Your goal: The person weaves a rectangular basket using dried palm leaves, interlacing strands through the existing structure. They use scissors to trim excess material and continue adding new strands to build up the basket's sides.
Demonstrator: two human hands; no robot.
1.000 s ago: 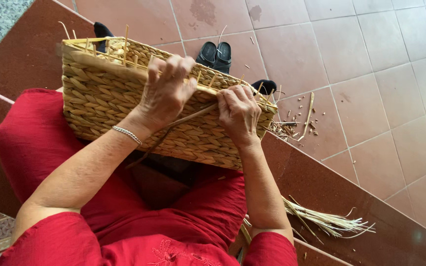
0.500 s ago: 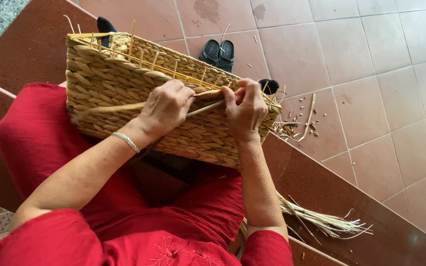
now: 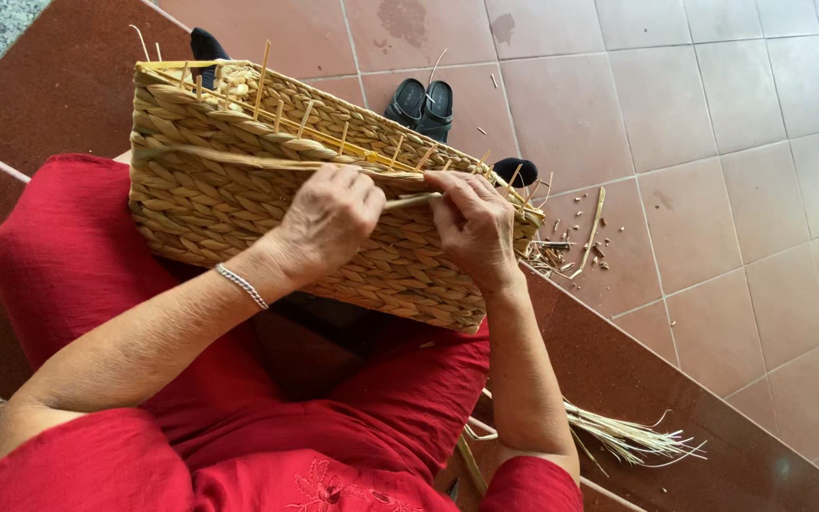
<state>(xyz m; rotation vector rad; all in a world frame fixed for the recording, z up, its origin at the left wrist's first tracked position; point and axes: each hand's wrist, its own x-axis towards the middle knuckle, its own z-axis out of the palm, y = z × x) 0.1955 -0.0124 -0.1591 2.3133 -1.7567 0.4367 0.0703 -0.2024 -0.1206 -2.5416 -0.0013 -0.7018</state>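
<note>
both hands (image 3: 400, 216) pinch the strand (image 3: 409, 201) at the basket (image 3: 239, 228) rim; best kept taut and pressed flat between stakes (image 3: 343, 137).

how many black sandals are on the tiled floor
2 clearly: a pair of black sandals side by side on the tiles beyond the woven basket. Two more dark shapes, one at the basket's far left corner and one at its right end, are partly hidden and may be footwear too.
</note>
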